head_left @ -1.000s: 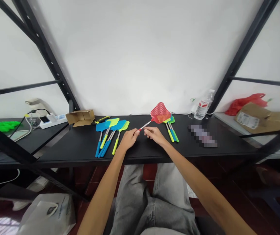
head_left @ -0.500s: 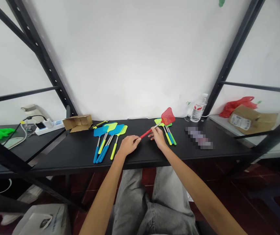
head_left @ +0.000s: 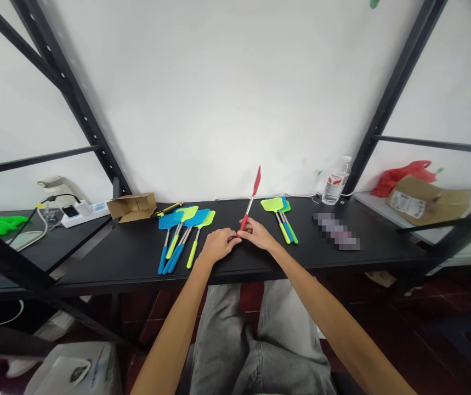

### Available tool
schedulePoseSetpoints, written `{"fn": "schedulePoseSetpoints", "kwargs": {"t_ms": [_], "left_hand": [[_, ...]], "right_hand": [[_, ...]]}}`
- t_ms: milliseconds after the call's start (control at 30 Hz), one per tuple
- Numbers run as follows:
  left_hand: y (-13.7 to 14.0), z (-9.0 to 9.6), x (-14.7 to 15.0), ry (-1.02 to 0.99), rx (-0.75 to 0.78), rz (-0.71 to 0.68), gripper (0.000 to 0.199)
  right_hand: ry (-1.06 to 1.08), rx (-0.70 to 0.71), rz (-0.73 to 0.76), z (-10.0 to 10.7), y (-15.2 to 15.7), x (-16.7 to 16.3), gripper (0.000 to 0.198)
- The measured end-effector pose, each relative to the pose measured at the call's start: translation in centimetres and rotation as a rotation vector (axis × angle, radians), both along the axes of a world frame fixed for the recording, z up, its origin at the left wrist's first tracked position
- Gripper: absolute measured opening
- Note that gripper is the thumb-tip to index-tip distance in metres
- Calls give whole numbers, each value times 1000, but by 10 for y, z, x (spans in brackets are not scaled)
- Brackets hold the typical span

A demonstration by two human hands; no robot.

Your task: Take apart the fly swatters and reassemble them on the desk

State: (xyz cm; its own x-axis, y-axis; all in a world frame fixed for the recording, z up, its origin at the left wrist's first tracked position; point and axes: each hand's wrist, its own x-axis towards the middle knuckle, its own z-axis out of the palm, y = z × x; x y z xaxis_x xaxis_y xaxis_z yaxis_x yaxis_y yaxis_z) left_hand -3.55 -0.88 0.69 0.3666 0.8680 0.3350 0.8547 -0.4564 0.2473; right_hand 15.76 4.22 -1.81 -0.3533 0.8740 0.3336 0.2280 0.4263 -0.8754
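Both hands hold a red fly swatter (head_left: 244, 221) by its handle, above the front middle of the black table. My left hand (head_left: 219, 244) is closed at the handle's lower end. My right hand (head_left: 256, 235) pinches the handle just above it. The swatter points up and away, its mesh head seen almost edge-on, with a short length of metal rod showing. Left of my hands lies a group of blue and yellow-green fly swatters (head_left: 176, 249). To the right, a smaller group of fly swatters (head_left: 282, 226) in yellow-green, blue and green lies with handles toward me.
An open cardboard box (head_left: 132, 208) and a yellow-black cutter (head_left: 169, 210) lie at the back left. A water bottle (head_left: 336, 184) stands at the back right, behind a blurred-out item (head_left: 337, 231). Black metal posts (head_left: 387, 99) rise at both table ends.
The red fly swatter has swung from slanting right to nearly upright, and its head has turned edge-on. My right hand has slid down the handle toward my left hand.
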Motion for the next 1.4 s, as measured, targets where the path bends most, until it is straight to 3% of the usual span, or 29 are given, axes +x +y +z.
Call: {"fn": "schedulePoseSetpoints", "kwargs": {"t_ms": [133, 367, 500, 633, 900, 1100, 1267, 1400], "left_hand": [[0, 0, 0, 13, 7, 6, 34], [0, 1, 1, -19, 1, 27, 36], [-1, 1, 0, -37, -3, 38, 35], [0, -1, 0, -63, 8, 40, 34], [3, -4, -1, -99, 0, 69, 28], [2, -5, -2, -112, 6, 50, 28], [4, -7, -3, -126, 19, 42, 27], [4, -7, -2, -134, 17, 45, 27]], "right_hand": [[-131, 44, -38, 1, -3, -1, 29], [-59, 61, -162, 1, -4, -2, 21], [-96, 132, -351, 7, -15, 9, 26], [-292, 250, -552, 13, -33, 25, 37], [-577, 329, -872, 16, -43, 53, 46], [-622, 307, -936, 13, -41, 58, 42], [-684, 186, -954, 16, -44, 55, 37], [-694, 229, -910, 16, -47, 55, 31]]}}
